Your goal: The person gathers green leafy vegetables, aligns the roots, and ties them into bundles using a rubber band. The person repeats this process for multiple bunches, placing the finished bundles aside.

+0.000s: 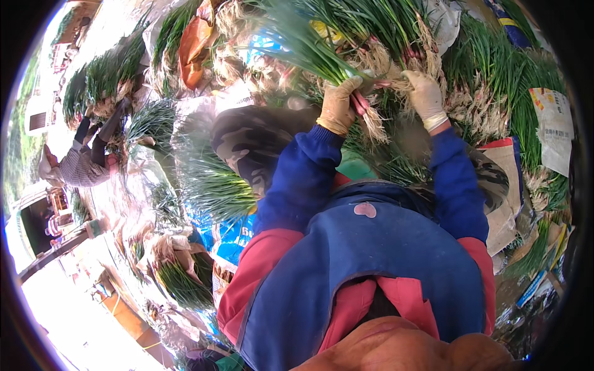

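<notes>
My left hand (pixel 338 104), in a pale rubber glove, is closed around a bunch of green onions (pixel 332 69). Their green leaves reach up and left, blurred at the tips, and their pinkish-red bases and pale roots hang below the fist. To the right, my right hand (pixel 423 95), gloved alike, has its thumb and fingers at the stringy roots of one onion (pixel 387 84) that lies crosswise from the left hand. Whether the fingers pinch these roots cannot be made out. Beyond both hands lie heaped green onions (pixel 408 37) with their roots towards me.
More green onions (pixel 492 79) lie in rows at the right, beside a printed white sack (pixel 552 125). A loose pile of green onions (pixel 218 181) rests at my left knee over a blue plastic bag (pixel 232 236). Another person (pixel 83 162) bends over onion bunches at the far left.
</notes>
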Available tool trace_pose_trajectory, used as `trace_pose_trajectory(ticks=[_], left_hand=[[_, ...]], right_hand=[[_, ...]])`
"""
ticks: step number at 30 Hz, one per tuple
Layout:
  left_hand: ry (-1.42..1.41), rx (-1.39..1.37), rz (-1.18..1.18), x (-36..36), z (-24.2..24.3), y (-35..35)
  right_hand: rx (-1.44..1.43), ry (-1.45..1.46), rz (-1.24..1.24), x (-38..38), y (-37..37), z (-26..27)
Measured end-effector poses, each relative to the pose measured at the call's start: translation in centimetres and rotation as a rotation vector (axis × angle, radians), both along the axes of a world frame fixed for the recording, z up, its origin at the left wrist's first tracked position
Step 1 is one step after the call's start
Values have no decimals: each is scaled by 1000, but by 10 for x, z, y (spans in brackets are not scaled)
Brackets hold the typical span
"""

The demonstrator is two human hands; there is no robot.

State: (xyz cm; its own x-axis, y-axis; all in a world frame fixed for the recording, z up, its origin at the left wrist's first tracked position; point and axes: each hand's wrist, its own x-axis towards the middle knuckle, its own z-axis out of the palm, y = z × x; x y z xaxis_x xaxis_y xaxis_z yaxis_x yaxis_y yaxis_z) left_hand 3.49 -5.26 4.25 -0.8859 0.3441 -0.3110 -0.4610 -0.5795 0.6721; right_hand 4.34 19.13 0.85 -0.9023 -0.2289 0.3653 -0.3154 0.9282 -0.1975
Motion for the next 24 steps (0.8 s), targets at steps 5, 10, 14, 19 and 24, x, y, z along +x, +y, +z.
trace_pose_trajectory(ticks=[5,10,14,19,24], left_hand=[[18,239,184,-9,-5,-15],[47,112,208,-23,-3,-43],[128,-40,21,-4,16,-6],[23,-200,-32,-1,3,-2],[2,-198,-167,21,4,-3]], right_hand=[[135,-93,9,-13,15,17],[-104,-244,-112,3,57,18],[-810,-640,212,33,-27,57],[-1489,-862,-4,53,-47,32],[-674,-433,80,69,-77,35]])
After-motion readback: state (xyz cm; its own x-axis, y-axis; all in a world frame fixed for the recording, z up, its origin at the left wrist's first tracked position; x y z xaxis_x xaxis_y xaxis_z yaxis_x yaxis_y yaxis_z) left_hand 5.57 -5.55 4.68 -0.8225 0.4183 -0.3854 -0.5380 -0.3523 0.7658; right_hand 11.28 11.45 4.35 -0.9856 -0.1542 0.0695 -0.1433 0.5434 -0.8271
